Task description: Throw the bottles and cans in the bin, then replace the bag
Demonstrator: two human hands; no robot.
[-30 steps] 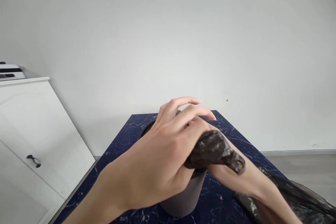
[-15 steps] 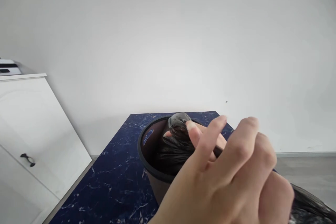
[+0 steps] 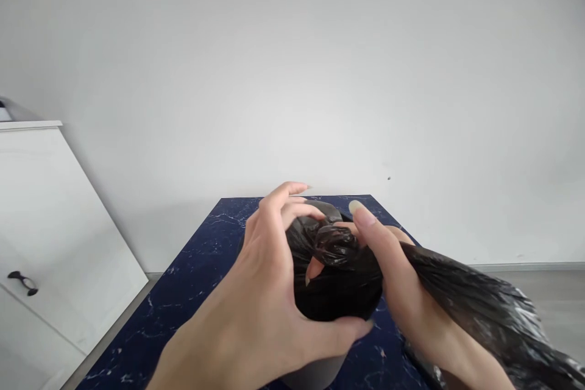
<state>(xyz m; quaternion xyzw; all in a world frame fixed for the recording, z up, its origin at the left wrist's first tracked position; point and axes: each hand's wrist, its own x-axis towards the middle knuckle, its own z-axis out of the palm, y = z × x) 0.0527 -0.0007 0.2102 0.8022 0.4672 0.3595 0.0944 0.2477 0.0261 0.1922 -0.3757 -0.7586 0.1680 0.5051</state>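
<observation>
A black plastic bag (image 3: 470,304) trails from the lower right to a twisted knot between my hands. My left hand (image 3: 265,311) curls around the bag's knotted end, fingers pinching it above a dark round bin (image 3: 315,372). Pressed against the bag from the right, my right hand (image 3: 397,280) has thumb and fingers closed on the twisted plastic. The bin stands on a dark blue marbled table (image 3: 192,298) and is mostly hidden behind my hands and the bag.
A white cabinet (image 3: 50,237) with a dark handle (image 3: 22,282) stands at the left, close to the table. A plain white wall rises behind the table. Grey floor (image 3: 543,292) shows at the right.
My left hand has come back from the right to the bag's knot over the bin. The bin's open inside, visible half a second ago, is now covered by hands and bag.
</observation>
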